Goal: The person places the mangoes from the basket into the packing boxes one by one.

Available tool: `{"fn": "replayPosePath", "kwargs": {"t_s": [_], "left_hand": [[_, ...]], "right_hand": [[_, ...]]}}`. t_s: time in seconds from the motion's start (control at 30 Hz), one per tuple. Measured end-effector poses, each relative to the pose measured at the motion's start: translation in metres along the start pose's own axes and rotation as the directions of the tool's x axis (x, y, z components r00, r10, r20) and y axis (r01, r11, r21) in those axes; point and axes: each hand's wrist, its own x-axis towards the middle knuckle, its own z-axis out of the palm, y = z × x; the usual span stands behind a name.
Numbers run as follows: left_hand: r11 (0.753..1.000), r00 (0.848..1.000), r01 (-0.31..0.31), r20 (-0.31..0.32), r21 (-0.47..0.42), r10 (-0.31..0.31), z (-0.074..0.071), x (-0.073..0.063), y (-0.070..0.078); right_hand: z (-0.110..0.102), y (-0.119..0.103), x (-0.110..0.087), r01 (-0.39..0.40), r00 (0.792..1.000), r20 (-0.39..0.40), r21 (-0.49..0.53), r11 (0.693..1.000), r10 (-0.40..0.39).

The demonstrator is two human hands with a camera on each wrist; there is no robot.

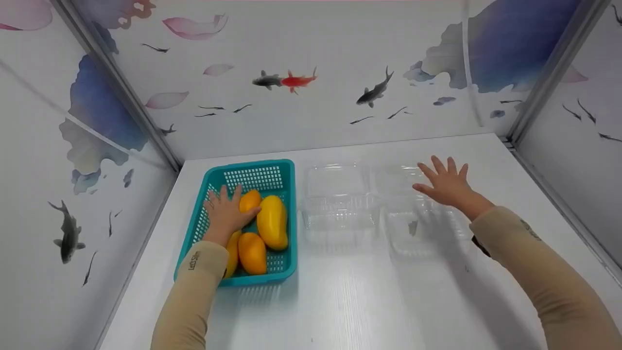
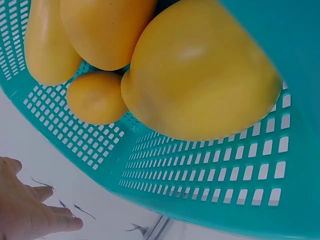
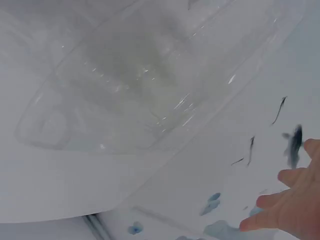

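A teal plastic basket [image 1: 291,228] stands on the left of the table with several mangoes inside; one long yellow mango [image 1: 272,222] lies along its right side, and a rounder orange mango [image 1: 252,253] is near the front. My left hand [image 1: 225,214] hovers over the basket, fingers spread, gripping nothing; part of another mango [image 2: 200,75] is large in the left wrist view. To the right are two clear plastic boxes with raised lids: the left box [image 1: 340,214] and the right box [image 1: 427,231]. My right hand [image 1: 448,187] is spread above the right box's lid, holding nothing.
White panels printed with fish and petals enclose the table [image 1: 340,301] at the back and both sides. A metal corner post [image 1: 116,87] rises at the left. The clear boxes sit side by side just right of the basket.
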Motion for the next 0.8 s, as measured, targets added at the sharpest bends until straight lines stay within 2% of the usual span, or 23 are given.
{"fn": "replayPosePath", "kwargs": {"t_s": [0.07, 0.2, 0.27, 0.37, 0.43, 0.53, 0.67, 0.73, 0.8], "left_hand": [[1.0, 1.0, 0.001, 0.005, 0.013, -0.001, 0.0, -0.001, 0.001], [1.0, 1.0, -0.012, 0.009, 0.026, 0.012, 0.0, -0.004, 0.002], [0.999, 1.0, -0.016, 0.016, 0.036, 0.015, -0.001, -0.006, 0.004], [1.0, 0.999, -0.007, 0.042, 0.026, 0.006, -0.003, -0.008, 0.006], [1.0, 0.997, 0.009, 0.075, -0.011, -0.008, -0.003, -0.009, 0.008], [0.992, 0.991, 0.043, 0.127, -0.121, -0.027, -0.004, -0.01, 0.013], [0.96, 0.984, 0.089, 0.173, -0.264, -0.043, -0.005, -0.009, 0.021], [0.946, 0.981, 0.124, 0.181, -0.298, -0.072, -0.005, -0.007, 0.027], [0.935, 0.975, 0.172, 0.19, -0.311, -0.116, -0.006, -0.006, 0.033]], "right_hand": [[0.003, -0.015, 0.0, 0.029, 1.0, 0.006, -0.025, 0.999, -0.029], [0.01, -0.048, 0.0, 0.128, 0.991, -0.039, -0.07, 0.989, -0.131], [0.015, -0.063, -0.001, 0.193, 0.979, -0.055, -0.098, 0.976, -0.199], [0.021, -0.083, -0.005, 0.3, 0.949, -0.057, -0.141, 0.944, -0.31], [0.027, -0.093, -0.009, 0.358, 0.927, -0.055, -0.16, 0.92, -0.371], [0.036, -0.104, -0.015, 0.43, 0.892, -0.067, -0.174, 0.886, -0.447], [0.049, -0.112, -0.024, 0.497, 0.852, -0.083, -0.182, 0.848, -0.517], [0.054, -0.115, -0.029, 0.511, 0.84, -0.089, -0.205, 0.835, -0.536], [0.059, -0.118, -0.033, 0.508, 0.837, -0.088, -0.243, 0.826, -0.54]]}}
